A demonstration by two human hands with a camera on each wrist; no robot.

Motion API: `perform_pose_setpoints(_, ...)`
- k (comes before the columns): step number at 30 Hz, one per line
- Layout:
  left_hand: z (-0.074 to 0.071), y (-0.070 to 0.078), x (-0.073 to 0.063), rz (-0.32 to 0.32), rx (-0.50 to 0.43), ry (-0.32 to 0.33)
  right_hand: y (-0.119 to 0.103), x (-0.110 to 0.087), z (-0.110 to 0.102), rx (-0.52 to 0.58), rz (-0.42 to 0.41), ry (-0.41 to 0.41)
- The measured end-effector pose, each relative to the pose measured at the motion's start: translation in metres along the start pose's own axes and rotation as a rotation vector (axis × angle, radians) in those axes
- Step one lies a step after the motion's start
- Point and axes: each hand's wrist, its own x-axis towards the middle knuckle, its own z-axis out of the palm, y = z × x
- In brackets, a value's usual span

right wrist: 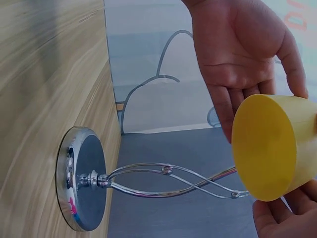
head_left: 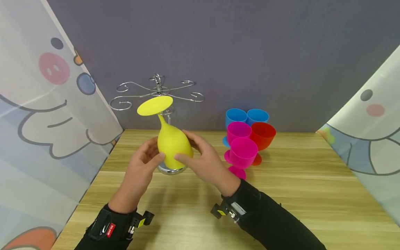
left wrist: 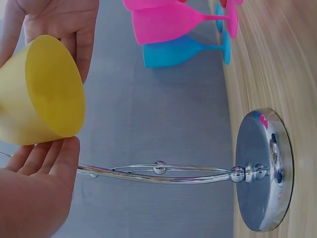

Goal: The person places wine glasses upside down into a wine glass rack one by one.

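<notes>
A yellow plastic goblet point(head_left: 173, 140) is held upside down, its round foot at the top and its mouth facing down. On the left side of the bowl my left hand point(head_left: 142, 167) grips it between thumb and fingers. My right hand point(head_left: 204, 161) holds the other side the same way, with its thumb on the near face. The goblet's foot overlaps the upper part of a chrome glass rack point(head_left: 159, 91) in the head view. From the left wrist view, the open mouth of the goblet point(left wrist: 55, 89) shows between both hands, off the table beside the rack's twisted stem point(left wrist: 173, 174).
Right of the rack stand upright goblets: two blue point(head_left: 236, 116), two pink point(head_left: 243, 154) and one red point(head_left: 264, 136). The rack's round chrome base point(right wrist: 81, 178) rests on the wooden table point(head_left: 297, 194). A grey wall point(head_left: 281, 62) rises at the table's back edge.
</notes>
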Motion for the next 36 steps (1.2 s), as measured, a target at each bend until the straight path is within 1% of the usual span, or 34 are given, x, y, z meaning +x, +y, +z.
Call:
perform_pose_setpoints(4,0.001,0.001,0.0,0.014,0.001,-0.003,0.005,-0.001,-0.001,0.014,-0.019,0.0)
perform_pose_setpoints(7,0.003,0.002,0.002,0.009,0.012,-0.003,0.007,0.0,-0.001,0.02,-0.027,0.002)
perform_pose_setpoints(15,0.007,0.003,0.008,-0.036,0.025,0.037,0.013,0.004,-0.001,0.033,-0.048,0.013)
perform_pose_setpoints(21,0.012,-0.002,0.007,-0.078,0.019,0.054,0.017,0.003,-0.001,0.015,-0.047,0.014)
perform_pose_setpoints(26,0.013,-0.005,0.007,-0.099,0.06,0.056,0.021,0.001,-0.002,0.006,-0.038,0.016)
perform_pose_setpoints(32,0.016,-0.007,0.005,-0.075,0.086,0.067,0.022,0.001,-0.003,0.003,-0.047,0.021)
perform_pose_setpoints(36,0.019,-0.005,0.004,-0.03,0.083,0.086,0.021,-0.001,-0.004,-0.01,-0.025,0.031)
